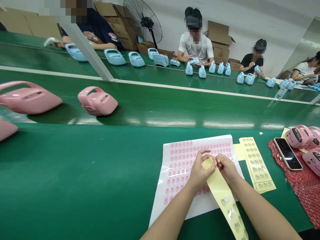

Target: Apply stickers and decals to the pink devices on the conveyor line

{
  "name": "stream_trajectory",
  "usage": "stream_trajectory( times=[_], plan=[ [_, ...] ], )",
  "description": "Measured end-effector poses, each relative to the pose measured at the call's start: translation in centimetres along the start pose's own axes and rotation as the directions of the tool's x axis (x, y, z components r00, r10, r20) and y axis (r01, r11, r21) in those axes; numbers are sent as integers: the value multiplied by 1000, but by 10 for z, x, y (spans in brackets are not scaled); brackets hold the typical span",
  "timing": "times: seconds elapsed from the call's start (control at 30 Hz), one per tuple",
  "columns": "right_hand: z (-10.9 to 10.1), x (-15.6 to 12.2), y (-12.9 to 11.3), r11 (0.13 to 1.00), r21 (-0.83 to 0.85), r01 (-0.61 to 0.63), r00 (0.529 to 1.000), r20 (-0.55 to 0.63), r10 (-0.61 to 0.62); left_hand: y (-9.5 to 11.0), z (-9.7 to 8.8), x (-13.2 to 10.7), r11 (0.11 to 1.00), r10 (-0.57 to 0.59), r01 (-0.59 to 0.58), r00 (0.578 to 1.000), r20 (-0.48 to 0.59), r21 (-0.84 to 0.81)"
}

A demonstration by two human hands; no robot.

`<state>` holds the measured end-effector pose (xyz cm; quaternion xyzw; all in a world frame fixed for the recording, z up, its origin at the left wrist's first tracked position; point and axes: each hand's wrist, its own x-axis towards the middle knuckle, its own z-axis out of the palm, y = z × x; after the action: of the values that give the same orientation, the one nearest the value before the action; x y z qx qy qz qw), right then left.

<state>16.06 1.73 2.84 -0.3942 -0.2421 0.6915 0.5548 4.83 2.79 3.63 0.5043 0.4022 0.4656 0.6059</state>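
My left hand [203,169] is closed on the upper end of a yellow sticker strip [221,190], which hangs down between my forearms toward the lower edge of the view. Grey printed labels and a small white patch show on the strip. Close beside that upper end, my right hand [227,168] is pinched shut; whatever sits between its fingertips is too small to make out. Beneath both hands lies a white sheet [180,171] with rows of pink oval stickers. More yellow label sheets [258,165] rest to its right.
On the right, a phone [288,154] and pink appliance housings [300,136] lie on red bubble wrap [300,190]. Pink housings [97,101] stand on the green conveyor [155,103] ahead. Across it, several people handle blue housings [115,57]. A slanted metal post [86,50] rises at left.
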Motion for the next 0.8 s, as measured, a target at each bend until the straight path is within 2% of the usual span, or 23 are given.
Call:
stream_trajectory(
  times=[0.1,0.2,0.27,0.4,0.5,0.6,0.7,0.73,0.8],
  plan=[
    [0,-2,0,993,-112,-39,999,23,42,5,-8,4,983,-48,39,998,-45,-180],
    [2,-8,0,963,-199,-179,976,89,200,11,-15,8,942,-101,80,994,-47,-326],
    [2,-10,0,953,-179,-244,951,149,271,13,-18,10,925,-116,94,993,-37,-368],
    [-1,-8,0,969,-125,-212,938,253,238,11,-18,11,934,-81,64,996,-32,-352],
    [-5,-4,0,971,-180,-156,951,240,197,8,-18,13,953,-56,37,997,-58,-300],
    [-9,1,2,962,-271,6,989,142,34,3,-20,15,982,-21,2,995,-96,-190],
    [-13,4,6,859,-487,158,987,43,-158,-4,-21,15,987,142,-126,974,-177,101],
    [-15,5,7,796,-578,179,978,14,-209,-7,-21,14,951,239,-186,949,-204,248],
    [-17,7,9,649,-739,181,956,-24,-294,-14,-21,13,787,457,-294,869,-192,543]
  ],
)
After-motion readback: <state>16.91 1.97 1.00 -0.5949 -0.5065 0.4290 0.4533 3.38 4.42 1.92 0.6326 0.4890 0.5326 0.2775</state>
